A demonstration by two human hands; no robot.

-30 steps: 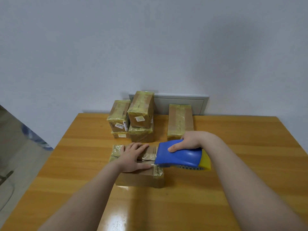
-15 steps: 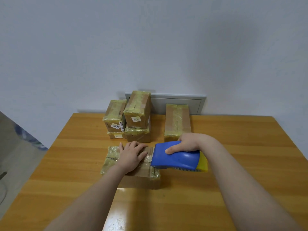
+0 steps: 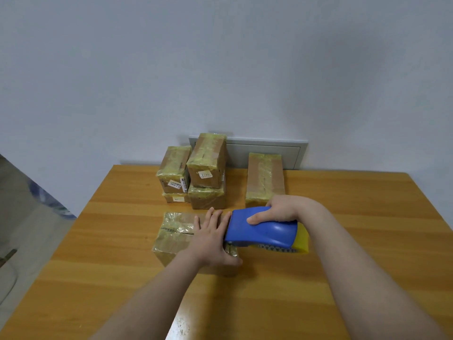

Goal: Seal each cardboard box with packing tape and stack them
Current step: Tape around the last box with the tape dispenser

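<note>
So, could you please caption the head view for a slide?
Left hand presses a taped box while the right hand grips a blue tape dispenser.

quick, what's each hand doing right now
Left hand: open, pressing flat on the box.
Right hand: gripping the tape dispenser.

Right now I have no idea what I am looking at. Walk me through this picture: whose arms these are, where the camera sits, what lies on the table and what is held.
There is no machine here. These are a person's two bare arms, filmed by one wide-angle camera worn on their head, looking forward and down. On the wooden table lies the near box, cardboard wrapped in tape. The left hand presses flat on its top, fingers straight. The right hand grips a blue and yellow tape dispenser at that box's right end. Farther back, by the wall, the stacked boxes stand two high, already taped, and a lone box lies to their right.
</note>
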